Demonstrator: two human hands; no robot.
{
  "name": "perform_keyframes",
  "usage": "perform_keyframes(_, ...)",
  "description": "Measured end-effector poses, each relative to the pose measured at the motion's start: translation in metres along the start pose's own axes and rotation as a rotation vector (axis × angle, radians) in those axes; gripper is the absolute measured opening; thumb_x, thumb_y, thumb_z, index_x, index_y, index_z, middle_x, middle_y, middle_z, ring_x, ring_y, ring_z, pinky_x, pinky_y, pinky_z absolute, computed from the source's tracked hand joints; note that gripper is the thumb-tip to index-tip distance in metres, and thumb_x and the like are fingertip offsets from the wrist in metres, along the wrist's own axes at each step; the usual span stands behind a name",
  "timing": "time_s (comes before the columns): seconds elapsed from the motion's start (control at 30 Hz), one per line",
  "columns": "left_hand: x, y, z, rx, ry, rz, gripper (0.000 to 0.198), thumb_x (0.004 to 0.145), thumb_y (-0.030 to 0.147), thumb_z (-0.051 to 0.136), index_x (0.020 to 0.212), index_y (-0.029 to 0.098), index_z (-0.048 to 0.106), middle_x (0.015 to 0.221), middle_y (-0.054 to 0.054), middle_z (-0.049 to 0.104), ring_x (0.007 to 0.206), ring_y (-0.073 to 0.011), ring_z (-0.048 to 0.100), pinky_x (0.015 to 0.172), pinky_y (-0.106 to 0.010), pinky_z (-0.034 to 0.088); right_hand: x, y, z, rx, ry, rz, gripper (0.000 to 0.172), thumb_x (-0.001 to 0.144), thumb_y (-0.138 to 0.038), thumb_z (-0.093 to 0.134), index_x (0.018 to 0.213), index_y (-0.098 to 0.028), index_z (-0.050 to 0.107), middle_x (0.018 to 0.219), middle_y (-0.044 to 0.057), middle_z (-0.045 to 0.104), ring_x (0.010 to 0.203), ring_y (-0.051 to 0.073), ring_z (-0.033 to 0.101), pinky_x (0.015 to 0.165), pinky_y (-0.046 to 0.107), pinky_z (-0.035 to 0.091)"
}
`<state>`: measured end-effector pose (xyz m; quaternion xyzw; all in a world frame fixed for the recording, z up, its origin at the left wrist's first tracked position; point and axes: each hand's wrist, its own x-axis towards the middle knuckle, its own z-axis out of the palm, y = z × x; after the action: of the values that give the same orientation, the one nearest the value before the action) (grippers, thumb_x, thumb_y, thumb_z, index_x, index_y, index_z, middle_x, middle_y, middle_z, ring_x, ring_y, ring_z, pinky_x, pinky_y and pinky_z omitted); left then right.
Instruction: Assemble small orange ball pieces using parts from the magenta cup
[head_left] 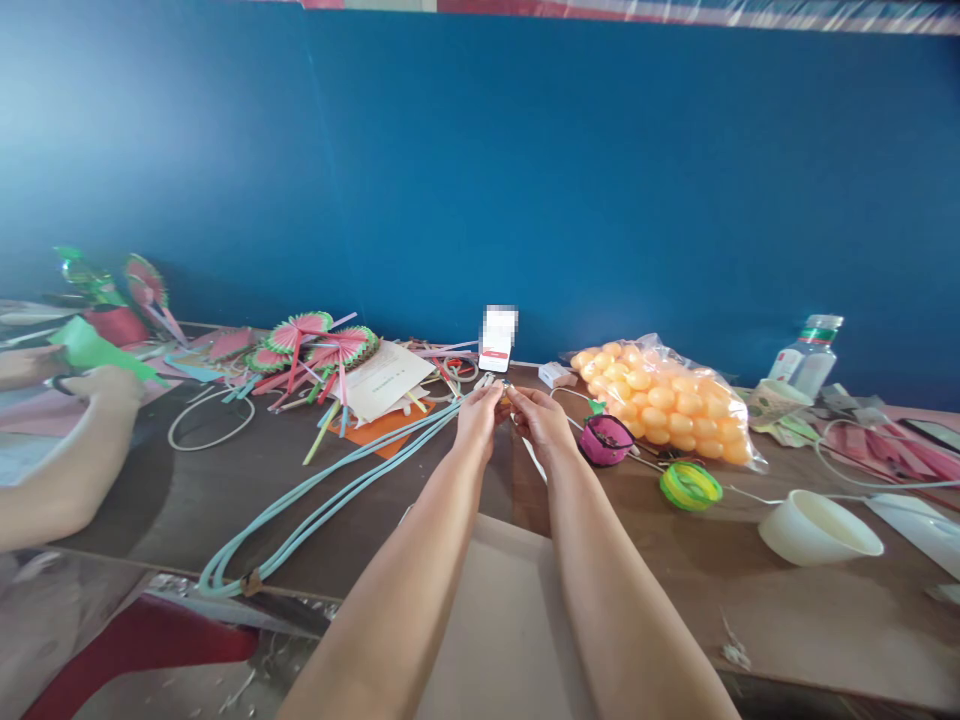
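Left hand (480, 415) and right hand (541, 420) close together over the middle of the brown table (712, 610), fingertips meeting. Left thumb and fingers pinched on the far end of the pale teal tubing (337, 482); right fingertips closed on the same end from the other side, with a small orange speck between, too small to tell. Several strands of tubing running from that pinch down and left across the table to a bend at the near edge, just above a red chair (142, 640).

Just right of the right hand, a magenta cup (606, 440); a little farther, a green-and-yellow coil (691, 486). Behind those, a clear bag of orange balls (667, 400); well to the right, a white bowl (817, 527) and a plastic bottle (810, 355). Straight beyond the fingertips, a white phone (496, 350) propped upright near the blue wall (525, 150). Left of it, a white paper sheet (386, 380) over orange paper, then folded paper fans (322, 340) and loose sticks, and a white wire ring (210, 418) lying flat. At the far left, a co-worker's hand (105, 385) next to a piece of green paper (90, 345).

Under both forearms, a cardboard sheet (510, 600) reaching the near edge. Bare tabletop between wire ring and tubing, and again in front of the white bowl toward the near right edge.
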<state>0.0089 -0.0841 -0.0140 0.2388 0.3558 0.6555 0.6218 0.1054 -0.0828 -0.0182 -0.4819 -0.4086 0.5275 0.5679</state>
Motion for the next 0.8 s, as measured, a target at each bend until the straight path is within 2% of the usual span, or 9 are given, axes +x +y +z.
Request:
perform_keyframes(0.1,0.005,0.000,-0.001,-0.056,0.097,-0.018,0.015,0.079,0.025,0.071,0.078,0.010,0.066,0.070,-0.005,0.065,0.058,-0.0095,0.059,0.058,-0.022,0.049,0.001,-0.002,-0.005,-0.248,0.134,-0.064,0.042,0.075,-0.053,0.066,0.097,-0.017,0.068,0.075,0.003,0.067,0.057,0.011,0.054,0.049,0.022,0.040)
perform_keyframes(0.2,0.012,-0.002,-0.004,-0.136,0.245,-0.053,0.017,0.085,0.025,0.065,0.077,0.011,0.062,0.068,-0.004,0.062,0.053,-0.0073,0.057,0.054,-0.019,0.048,0.000,-0.002,-0.010,-0.727,0.251,-0.089,0.034,0.082,-0.046,0.061,0.101,-0.019,0.068,0.097,0.008,0.071,0.087,0.020,0.065,0.073,0.030,0.049)
perform_keyframes(0.27,0.016,-0.003,-0.006,-0.178,0.309,-0.081,0.018,0.086,0.025,0.064,0.076,0.011,0.060,0.066,-0.003,0.060,0.051,-0.0067,0.056,0.053,-0.018,0.048,-0.001,0.000,-0.011,-1.031,0.220,-0.019,0.032,0.081,-0.040,0.063,0.106,-0.021,0.067,0.111,0.011,0.069,0.105,0.025,0.063,0.086,0.035,0.047)
perform_keyframes(0.37,0.017,-0.003,-0.006,-0.199,0.349,-0.116,0.019,0.086,0.026,0.065,0.075,0.012,0.058,0.064,-0.002,0.059,0.050,-0.0061,0.055,0.053,-0.018,0.049,-0.002,0.006,-0.009,-1.290,0.147,0.109,0.041,0.078,-0.035,0.067,0.116,-0.022,0.063,0.126,0.015,0.061,0.115,0.030,0.060,0.091,0.040,0.046)
perform_keyframes(0.47,0.014,-0.001,-0.005,-0.197,0.355,-0.143,0.020,0.086,0.027,0.065,0.075,0.012,0.057,0.064,-0.002,0.058,0.050,-0.0058,0.054,0.053,-0.017,0.050,0.000,0.010,-0.009,-1.348,0.129,0.178,0.045,0.078,-0.034,0.065,0.120,-0.020,0.061,0.127,0.016,0.060,0.115,0.031,0.060,0.089,0.040,0.047)
perform_keyframes(0.6,0.014,0.000,-0.005,-0.205,0.358,-0.153,0.019,0.087,0.026,0.063,0.075,0.012,0.057,0.066,-0.002,0.058,0.051,-0.0059,0.054,0.053,-0.016,0.049,0.000,0.008,-0.009,-1.313,0.093,0.156,0.031,0.076,-0.032,0.063,0.104,-0.019,0.069,0.113,0.014,0.068,0.107,0.028,0.063,0.080,0.033,0.047)
perform_keyframes(0.7,0.017,0.000,-0.006,-0.215,0.387,-0.131,0.018,0.089,0.025,0.060,0.076,0.013,0.057,0.067,-0.002,0.058,0.051,-0.0058,0.054,0.052,-0.016,0.048,-0.004,0.002,-0.006,-1.253,0.129,-0.013,0.024,0.077,-0.032,0.059,0.095,-0.021,0.070,0.101,0.011,0.070,0.096,0.024,0.065,0.073,0.029,0.045)
perform_keyframes(0.8,0.018,0.002,-0.008,-0.228,0.433,-0.150,0.019,0.089,0.025,0.058,0.075,0.014,0.055,0.067,-0.001,0.055,0.052,-0.0057,0.053,0.054,-0.015,0.048,-0.013,-0.007,-0.002,-1.166,0.180,-0.238,0.025,0.079,-0.029,0.055,0.098,-0.022,0.069,0.095,0.007,0.070,0.085,0.020,0.063,0.071,0.027,0.043)
